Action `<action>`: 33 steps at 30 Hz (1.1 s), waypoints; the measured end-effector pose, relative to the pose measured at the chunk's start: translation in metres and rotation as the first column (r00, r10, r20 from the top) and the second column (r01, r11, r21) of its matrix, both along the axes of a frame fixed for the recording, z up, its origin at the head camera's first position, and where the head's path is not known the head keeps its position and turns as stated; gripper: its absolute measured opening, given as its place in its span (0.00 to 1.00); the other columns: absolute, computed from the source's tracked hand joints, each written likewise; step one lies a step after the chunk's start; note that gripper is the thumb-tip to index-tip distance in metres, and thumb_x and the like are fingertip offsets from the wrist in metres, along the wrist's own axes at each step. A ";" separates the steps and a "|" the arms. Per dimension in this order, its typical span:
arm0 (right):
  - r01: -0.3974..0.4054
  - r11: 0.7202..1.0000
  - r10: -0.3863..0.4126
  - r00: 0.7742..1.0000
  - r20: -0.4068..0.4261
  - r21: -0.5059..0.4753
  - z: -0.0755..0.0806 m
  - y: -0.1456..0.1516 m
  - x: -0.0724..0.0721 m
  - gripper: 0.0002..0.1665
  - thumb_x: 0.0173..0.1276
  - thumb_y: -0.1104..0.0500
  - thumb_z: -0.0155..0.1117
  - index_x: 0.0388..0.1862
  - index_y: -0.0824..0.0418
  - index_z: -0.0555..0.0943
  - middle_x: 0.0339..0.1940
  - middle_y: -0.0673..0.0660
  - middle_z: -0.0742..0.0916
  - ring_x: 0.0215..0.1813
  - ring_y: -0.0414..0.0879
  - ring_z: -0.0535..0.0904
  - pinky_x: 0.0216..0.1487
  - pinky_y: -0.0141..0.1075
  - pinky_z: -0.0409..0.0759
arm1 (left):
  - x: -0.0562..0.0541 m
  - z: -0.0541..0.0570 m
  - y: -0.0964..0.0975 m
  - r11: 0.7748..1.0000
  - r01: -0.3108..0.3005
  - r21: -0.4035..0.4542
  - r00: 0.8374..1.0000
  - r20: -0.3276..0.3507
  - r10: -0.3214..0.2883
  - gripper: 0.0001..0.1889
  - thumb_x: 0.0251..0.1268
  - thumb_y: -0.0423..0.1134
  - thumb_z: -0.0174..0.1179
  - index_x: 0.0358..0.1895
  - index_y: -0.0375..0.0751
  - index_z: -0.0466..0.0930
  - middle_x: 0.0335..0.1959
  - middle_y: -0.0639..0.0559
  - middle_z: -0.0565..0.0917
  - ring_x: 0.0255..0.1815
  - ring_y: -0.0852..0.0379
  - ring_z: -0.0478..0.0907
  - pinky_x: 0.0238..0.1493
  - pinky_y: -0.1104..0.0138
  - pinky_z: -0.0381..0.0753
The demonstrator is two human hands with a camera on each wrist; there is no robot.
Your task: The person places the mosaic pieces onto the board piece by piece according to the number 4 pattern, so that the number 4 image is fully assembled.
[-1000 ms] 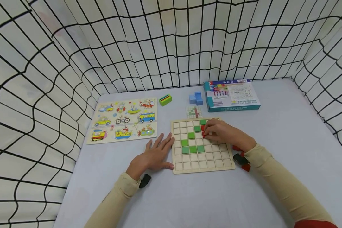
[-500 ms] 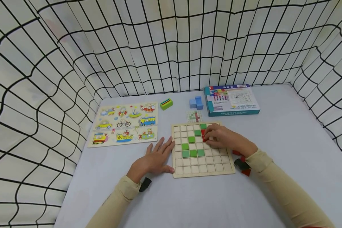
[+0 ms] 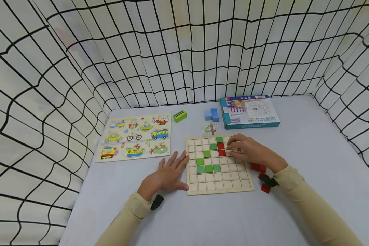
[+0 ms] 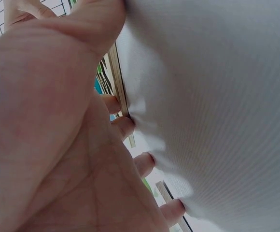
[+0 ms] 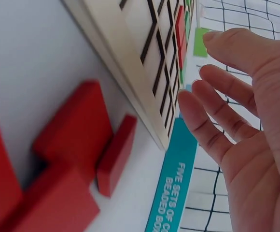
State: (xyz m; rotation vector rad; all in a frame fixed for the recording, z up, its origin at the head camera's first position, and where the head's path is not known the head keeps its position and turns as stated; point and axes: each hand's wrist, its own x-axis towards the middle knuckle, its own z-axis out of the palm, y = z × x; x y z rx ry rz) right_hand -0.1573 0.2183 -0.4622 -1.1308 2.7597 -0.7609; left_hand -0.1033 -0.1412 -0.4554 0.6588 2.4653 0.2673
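Observation:
A wooden grid board [image 3: 202,187] lies on the white table, with several green tiles [image 3: 208,168] in its squares. Two red tiles [image 3: 222,153] sit one below the other in the upper part of the grid. My left hand [image 3: 165,176] is spread flat on the table, fingertips and thumb touching the board's left edge. Over the board's right half is my right hand [image 3: 249,150], just right of the red tiles. In the right wrist view its fingers [image 5: 212,118] are loosely bent and apart from the thumb, with nothing between them.
Loose red tiles [image 5: 77,135] lie right of the board, partly under the right wrist. A small pattern card [image 3: 209,130] is behind the board, near blue blocks [image 3: 212,115] and a teal box [image 3: 250,112]. A vehicle puzzle [image 3: 133,138] and a green block [image 3: 179,116] stand left.
My right hand has drawn back to the right from the red tiles, leaving both in plain view in the grid. The left hand keeps its place at the board's edge.

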 end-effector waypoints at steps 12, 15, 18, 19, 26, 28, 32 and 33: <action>0.087 0.995 -0.090 0.995 0.047 0.051 0.011 0.034 0.007 0.17 0.70 0.62 0.77 0.57 0.60 0.90 0.59 0.60 0.86 0.57 0.51 0.82 0.51 0.43 0.90 | 0.002 -0.003 -0.001 1.000 -0.003 0.016 1.000 -0.007 0.003 0.58 0.70 0.61 0.68 0.90 0.43 0.40 0.93 0.47 0.38 0.93 0.38 0.31 0.86 0.31 0.40; 0.103 0.993 -0.105 0.993 0.048 0.051 0.013 0.044 0.010 0.18 0.68 0.62 0.78 0.56 0.60 0.90 0.59 0.60 0.87 0.56 0.51 0.82 0.50 0.42 0.90 | 0.003 -0.003 -0.002 1.000 -0.004 0.015 1.000 -0.008 0.004 0.58 0.70 0.62 0.68 0.90 0.43 0.40 0.93 0.47 0.37 0.93 0.38 0.31 0.86 0.32 0.40; 0.107 0.992 -0.111 0.992 0.062 0.060 0.014 0.052 0.015 0.19 0.67 0.62 0.80 0.56 0.60 0.90 0.58 0.60 0.87 0.56 0.50 0.82 0.49 0.40 0.90 | 0.002 -0.003 -0.002 1.000 0.000 0.009 1.000 -0.015 0.000 0.58 0.70 0.62 0.67 0.90 0.44 0.40 0.93 0.48 0.38 0.93 0.38 0.31 0.86 0.32 0.41; 0.107 0.992 -0.111 0.991 0.071 0.060 0.014 0.055 0.016 0.19 0.66 0.61 0.80 0.56 0.59 0.90 0.58 0.59 0.87 0.56 0.50 0.82 0.48 0.40 0.90 | 0.002 -0.005 -0.003 1.000 0.002 0.009 1.000 -0.019 -0.002 0.58 0.69 0.63 0.67 0.90 0.45 0.40 0.93 0.49 0.37 0.93 0.39 0.31 0.86 0.32 0.41; 0.095 0.992 -0.107 0.980 0.167 0.080 0.008 0.063 0.021 0.14 0.66 0.58 0.81 0.50 0.54 0.92 0.51 0.52 0.86 0.52 0.46 0.81 0.48 0.36 0.89 | -0.001 -0.019 -0.004 1.000 0.001 0.000 0.999 -0.042 -0.001 0.61 0.66 0.66 0.68 0.90 0.48 0.38 0.93 0.52 0.35 0.93 0.42 0.30 0.85 0.31 0.40; 0.094 0.991 -0.110 0.975 0.193 0.090 0.007 0.064 0.022 0.13 0.66 0.58 0.80 0.49 0.53 0.92 0.49 0.51 0.85 0.50 0.44 0.80 0.47 0.33 0.88 | -0.001 -0.019 -0.004 1.000 0.000 0.001 0.999 -0.039 0.000 0.61 0.66 0.66 0.68 0.90 0.48 0.38 0.93 0.52 0.35 0.93 0.42 0.29 0.85 0.31 0.40; 0.091 0.990 -0.112 0.969 0.220 0.104 0.005 0.065 0.023 0.10 0.67 0.61 0.78 0.47 0.52 0.92 0.47 0.50 0.85 0.46 0.41 0.78 0.44 0.30 0.85 | -0.001 -0.020 -0.004 1.000 0.001 0.003 0.999 -0.040 -0.001 0.61 0.66 0.66 0.68 0.90 0.48 0.38 0.93 0.52 0.35 0.93 0.42 0.29 0.85 0.31 0.40; 0.091 0.990 -0.113 0.968 0.223 0.107 0.005 0.065 0.023 0.10 0.67 0.61 0.78 0.47 0.52 0.92 0.46 0.50 0.85 0.45 0.41 0.78 0.43 0.29 0.85 | -0.002 -0.020 -0.004 1.000 0.002 0.004 0.999 -0.042 -0.002 0.60 0.66 0.66 0.68 0.90 0.48 0.38 0.93 0.52 0.35 0.93 0.41 0.30 0.85 0.31 0.40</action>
